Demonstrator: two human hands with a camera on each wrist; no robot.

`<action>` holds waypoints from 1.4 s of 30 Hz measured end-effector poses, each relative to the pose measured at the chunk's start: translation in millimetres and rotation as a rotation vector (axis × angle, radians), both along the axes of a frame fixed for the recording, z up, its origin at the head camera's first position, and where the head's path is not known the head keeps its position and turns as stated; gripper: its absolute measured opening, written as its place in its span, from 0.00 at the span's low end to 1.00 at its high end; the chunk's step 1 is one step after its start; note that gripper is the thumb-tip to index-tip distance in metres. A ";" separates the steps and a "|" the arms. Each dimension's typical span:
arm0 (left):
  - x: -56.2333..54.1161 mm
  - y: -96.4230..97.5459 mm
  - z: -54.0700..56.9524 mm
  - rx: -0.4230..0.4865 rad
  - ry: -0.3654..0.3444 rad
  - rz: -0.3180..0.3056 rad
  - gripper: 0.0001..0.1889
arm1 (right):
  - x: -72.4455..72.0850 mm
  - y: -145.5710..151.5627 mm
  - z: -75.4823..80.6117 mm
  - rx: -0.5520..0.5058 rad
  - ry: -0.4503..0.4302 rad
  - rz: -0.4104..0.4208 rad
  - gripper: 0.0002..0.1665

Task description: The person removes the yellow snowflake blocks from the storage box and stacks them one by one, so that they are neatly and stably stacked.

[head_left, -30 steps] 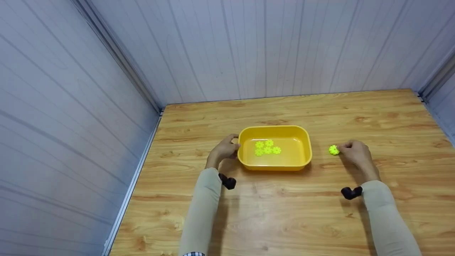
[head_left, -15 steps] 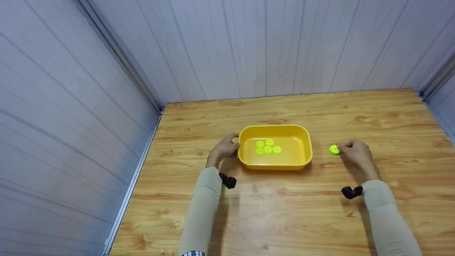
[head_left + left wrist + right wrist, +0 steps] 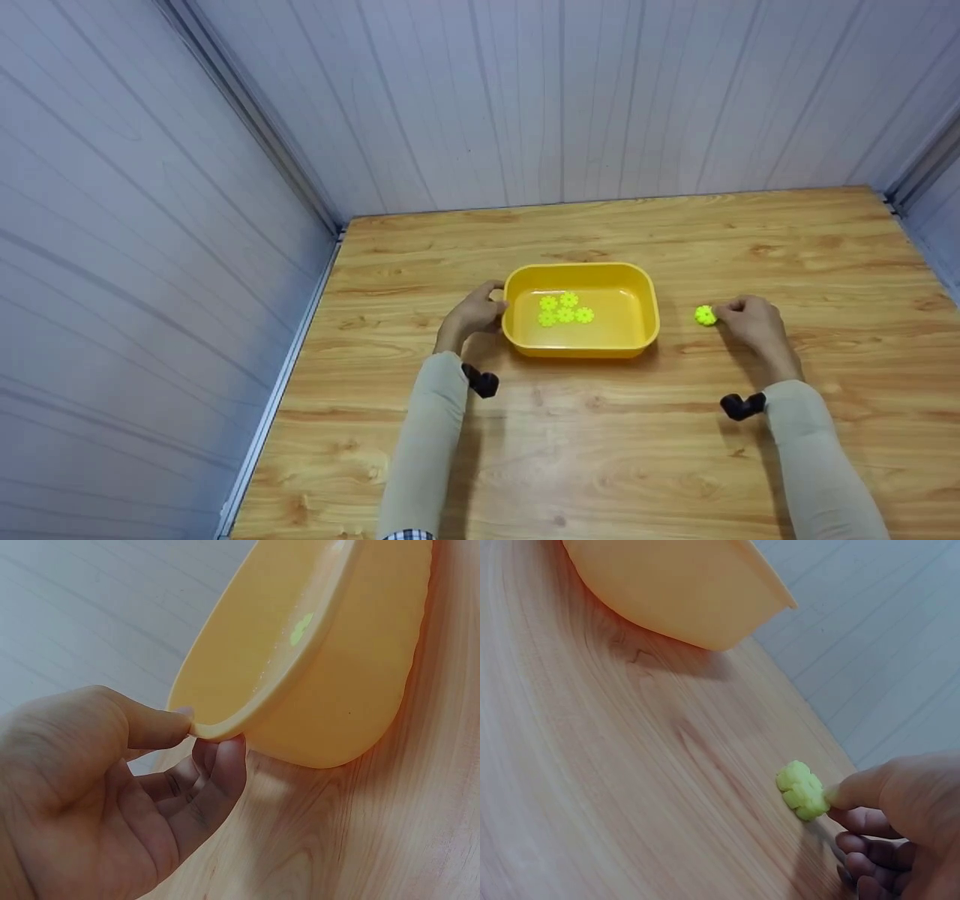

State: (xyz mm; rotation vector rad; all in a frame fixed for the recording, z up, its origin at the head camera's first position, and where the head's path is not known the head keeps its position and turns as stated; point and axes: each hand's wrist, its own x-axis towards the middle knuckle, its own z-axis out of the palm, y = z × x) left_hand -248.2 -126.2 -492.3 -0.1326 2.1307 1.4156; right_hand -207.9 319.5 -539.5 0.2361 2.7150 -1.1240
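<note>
My left hand (image 3: 472, 313) pinches the left rim of a yellow plastic basin (image 3: 581, 352); in the left wrist view the thumb is on top of the rim and the curled fingers are below it. Several flat, bright yellow-green flower-shaped pieces (image 3: 565, 315) lie on the basin's floor, toward its left half. To the right of the basin, my right hand (image 3: 752, 324) pinches another flower-shaped piece (image 3: 802, 790) between thumb and forefinger. That one looks thick in the right wrist view, like a small stack, and is close over the table.
The basin stands on a wood-grain table (image 3: 600, 450). Pale panelled walls (image 3: 517, 105) rise behind the table and along its left side. A black wrist device (image 3: 481, 381) sits on the left sleeve, and a similar black device (image 3: 742, 406) on the right.
</note>
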 end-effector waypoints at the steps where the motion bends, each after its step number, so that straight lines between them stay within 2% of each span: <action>1: -0.1 0.0 -0.3 0.002 -0.001 0.001 0.24 | 0.2 -0.4 0.1 0.000 0.000 -0.001 0.26; 15: -1.9 -0.3 -1.2 -0.021 0.001 -0.012 0.24 | 3.8 2.8 2.7 -0.010 0.015 -0.019 0.26; 22: -0.6 -0.5 -0.6 0.008 -0.004 -0.009 0.24 | 3.2 -0.8 10.8 -0.036 0.023 -0.021 0.33; 28: 0.6 -0.2 0.7 0.028 -0.015 0.004 0.24 | 0.7 -12.8 20.9 -0.019 0.095 -0.020 0.31; 33: 0.3 0.2 -0.3 0.024 -0.011 0.002 0.24 | -1.8 -24.9 29.2 -0.045 0.143 -0.016 0.30; 38: 0.2 0.4 0.1 0.019 -0.009 -0.003 0.24 | -4.3 -38.9 34.8 -0.070 0.239 0.024 0.29; 42: 0.1 0.2 0.2 -0.001 -0.004 0.000 0.24 | -7.0 -51.5 36.2 -0.100 0.273 0.057 0.28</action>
